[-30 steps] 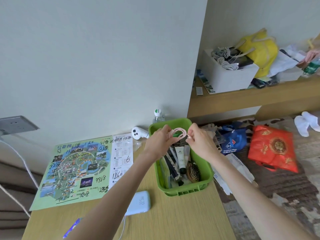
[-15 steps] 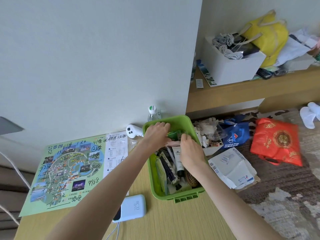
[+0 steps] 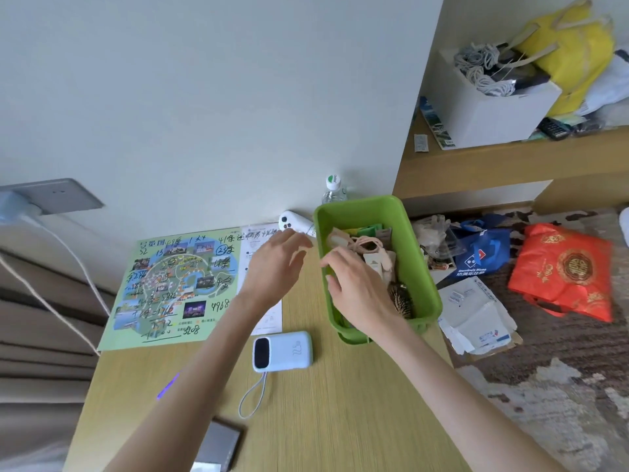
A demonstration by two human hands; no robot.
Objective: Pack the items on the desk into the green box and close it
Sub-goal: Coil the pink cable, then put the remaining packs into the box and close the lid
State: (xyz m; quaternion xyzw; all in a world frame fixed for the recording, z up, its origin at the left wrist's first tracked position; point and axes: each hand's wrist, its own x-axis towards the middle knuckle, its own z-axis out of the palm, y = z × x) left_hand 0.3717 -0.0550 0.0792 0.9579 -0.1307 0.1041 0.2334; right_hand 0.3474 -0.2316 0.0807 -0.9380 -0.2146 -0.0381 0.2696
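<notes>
The green box [image 3: 422, 264] stands on the wooden desk [image 3: 340, 403] by the wall, holding a coiled pink cable [image 3: 366, 245], tubes and packets and a brown hairbrush [image 3: 401, 299]. My right hand [image 3: 357, 287] hovers over the box's near left part with loosely spread fingers and holds nothing. My left hand [image 3: 275, 264] is just left of the box above the desk, fingers relaxed and empty. A pale blue power bank [image 3: 284, 350] with a cord loop lies on the desk in front of the hands. A white device [image 3: 294, 223] lies against the wall beside the box.
A green map sheet [image 3: 170, 284] and a white paper [image 3: 262, 240] lie on the desk's left. A water bottle [image 3: 333, 190] stands behind the box. A dark flat object [image 3: 218, 447] sits at the desk's near edge. Bags and papers [image 3: 476, 311] cover the floor to the right.
Both hands held the pink cable above the box, lowered it inside, then let go. My left hand has drawn out to the left; my right hand has pulled back toward me.
</notes>
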